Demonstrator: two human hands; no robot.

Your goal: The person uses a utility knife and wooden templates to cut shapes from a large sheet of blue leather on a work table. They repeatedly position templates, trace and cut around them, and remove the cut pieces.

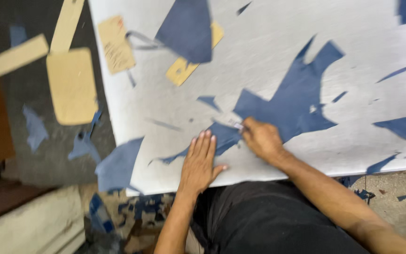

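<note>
A large fabric piece (292, 101) lies on the cutting table (259, 51), right of centre. The left hand (199, 162) rests flat on the table at the near edge, just left of the right hand (261, 138), which sits on the fabric's near end. A cardboard pattern (115, 44) lies at the table's far left; a second cardboard template (73, 86) lies on the floor (29, 89) left of the table.

Bare forearms, no sleeves in view, no rings/watch on either hand; dark blk trousers.
</note>
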